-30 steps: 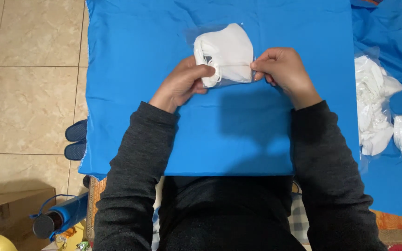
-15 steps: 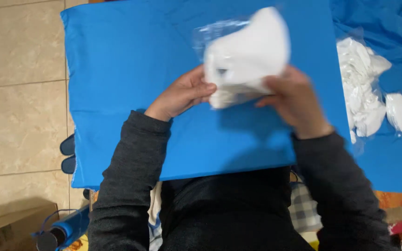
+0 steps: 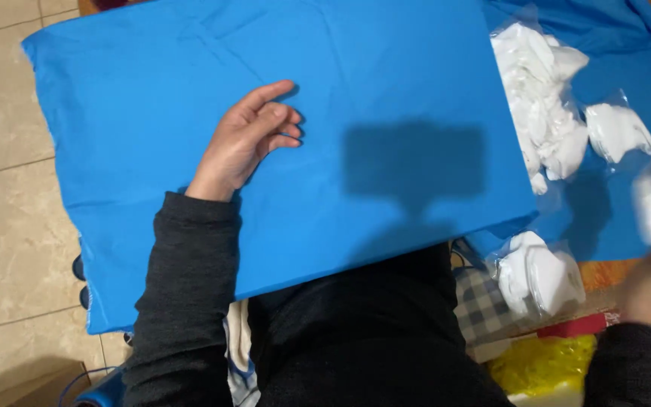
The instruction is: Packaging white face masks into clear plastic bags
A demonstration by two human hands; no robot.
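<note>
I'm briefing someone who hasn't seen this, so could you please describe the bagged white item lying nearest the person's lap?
Start at the big blue cloth over the board and follow its right edge down to the near corner. Just beyond it lies a clear bag with a folded white item. Unlike the heaped white pile farther up, it lies alone by a checked cloth.

2 hands (image 3: 246,139), 1 blue cloth (image 3: 386,90), 3 bagged white items (image 3: 618,130), 1 white pile (image 3: 540,98)

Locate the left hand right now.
In the head view, the left hand rests open, palm down, on the blue cloth, left of centre, holding nothing and well away from the bagged white pieces at the right.
</note>
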